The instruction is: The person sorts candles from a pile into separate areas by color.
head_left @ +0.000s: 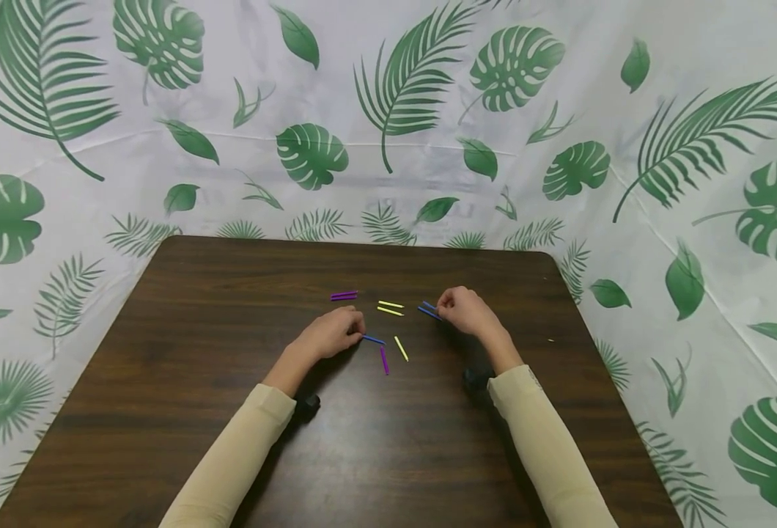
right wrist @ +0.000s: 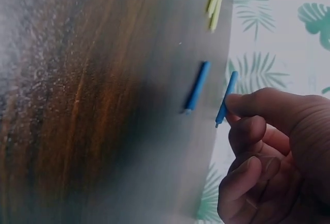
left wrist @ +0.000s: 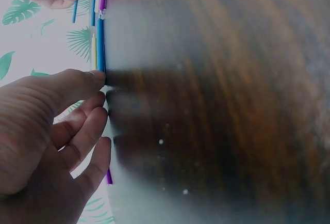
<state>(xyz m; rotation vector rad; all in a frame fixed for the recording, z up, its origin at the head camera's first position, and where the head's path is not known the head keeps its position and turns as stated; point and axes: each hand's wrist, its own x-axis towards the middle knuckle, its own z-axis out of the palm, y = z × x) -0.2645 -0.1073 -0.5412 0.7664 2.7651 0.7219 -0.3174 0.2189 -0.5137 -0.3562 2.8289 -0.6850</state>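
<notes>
My right hand point(head_left: 469, 312) pinches a thin blue candle point(right wrist: 230, 87) between thumb and index finger, just off the table. A second blue candle point(right wrist: 198, 86) lies on the table beside it, roughly parallel. Nearer the middle, the left hand point(head_left: 332, 331) has thumb and fingertips at the near end of another blue candle point(head_left: 374, 339), which lies low at the tabletop. Its far end almost meets a purple candle point(head_left: 385, 361), and a single yellow candle point(head_left: 401, 348) lies to the right of that.
Two purple candles point(head_left: 344, 295) lie side by side farther back, left of two parallel yellow candles point(head_left: 391, 308). All rest on a dark wood-grain table point(head_left: 230, 293). A white leaf-patterned sheet point(head_left: 243, 169) hangs behind the table and at its right.
</notes>
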